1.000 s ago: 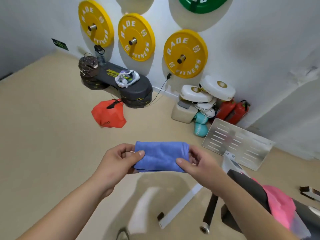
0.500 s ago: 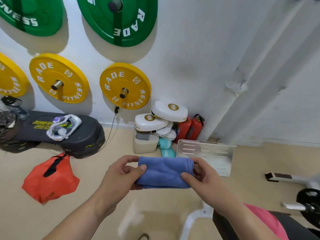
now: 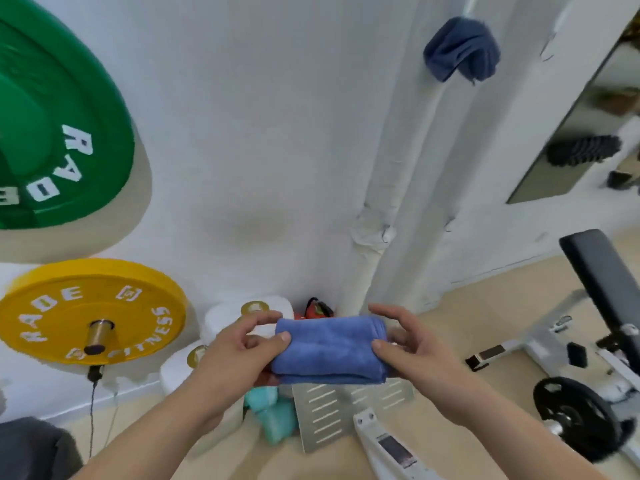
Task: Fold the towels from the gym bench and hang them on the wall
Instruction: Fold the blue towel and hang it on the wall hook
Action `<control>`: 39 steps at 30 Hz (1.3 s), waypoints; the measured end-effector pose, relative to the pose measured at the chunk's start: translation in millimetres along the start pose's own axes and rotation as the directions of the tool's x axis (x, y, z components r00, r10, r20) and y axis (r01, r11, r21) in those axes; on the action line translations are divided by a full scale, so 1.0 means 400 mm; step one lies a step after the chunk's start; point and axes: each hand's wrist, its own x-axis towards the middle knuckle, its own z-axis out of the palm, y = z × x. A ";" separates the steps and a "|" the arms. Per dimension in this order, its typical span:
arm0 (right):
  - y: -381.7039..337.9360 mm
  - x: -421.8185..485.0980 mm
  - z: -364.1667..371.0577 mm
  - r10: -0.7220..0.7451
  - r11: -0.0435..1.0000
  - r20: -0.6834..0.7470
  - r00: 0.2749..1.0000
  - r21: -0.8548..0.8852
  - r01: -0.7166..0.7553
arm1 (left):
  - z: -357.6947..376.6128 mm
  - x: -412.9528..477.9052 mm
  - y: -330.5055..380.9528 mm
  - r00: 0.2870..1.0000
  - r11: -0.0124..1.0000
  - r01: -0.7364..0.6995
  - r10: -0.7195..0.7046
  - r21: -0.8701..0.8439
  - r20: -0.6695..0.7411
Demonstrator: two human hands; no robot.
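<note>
Blue towel point(image 3: 329, 348), ends pinched by left hand point(image 3: 228, 358) and right hand point(image 3: 415, 355); hold folds clamped while raising (dark towel point(image 3: 460, 50) hangs above fingertips point(image 3: 384, 312)).

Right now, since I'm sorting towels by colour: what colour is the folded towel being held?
The folded towel is plain blue; the head view shows it.

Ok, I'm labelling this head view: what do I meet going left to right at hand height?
yellow weight plate → left hand → folded blue towel → right hand → black bench pad
</note>
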 end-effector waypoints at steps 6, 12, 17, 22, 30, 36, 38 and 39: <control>-0.116 0.199 -0.127 0.057 0.997 -0.176 0.983 -0.034 -0.064 | 0.069 0.302 0.207 0.985 0.991 -0.059 0.038 0.118 0.168; -0.152 0.360 -0.294 0.101 0.995 -0.283 0.954 0.026 -0.097 | 0.205 0.503 0.345 0.958 0.983 -0.098 0.051 0.158 0.282; -0.142 0.521 -0.466 0.059 0.998 -0.287 0.956 0.043 -0.049 | 0.348 0.662 0.394 0.959 0.976 -0.127 0.076 0.174 0.274; -0.041 0.717 -0.609 0.056 0.998 -0.236 0.970 -0.025 -0.064 | 0.507 0.827 0.348 0.992 0.976 -0.061 0.036 0.208 0.122; 0.147 0.961 -0.664 0.059 0.985 -0.195 0.979 -0.147 -0.089 | 0.657 1.024 0.189 0.993 0.955 0.078 -0.047 0.285 -0.112; 0.191 1.073 -0.683 0.042 0.985 -0.213 0.976 -0.155 -0.077 | 0.697 1.123 0.158 0.982 0.938 0.043 0.024 0.343 -0.188; 0.213 1.098 -0.685 0.087 0.979 -0.189 0.978 -0.164 -0.119 | 0.702 1.146 0.135 0.979 0.936 0.058 0.014 0.346 -0.204; 0.224 1.112 -0.685 0.110 0.976 -0.175 0.978 -0.166 -0.140 | 0.704 1.157 0.123 0.977 0.936 0.069 0.006 0.345 -0.214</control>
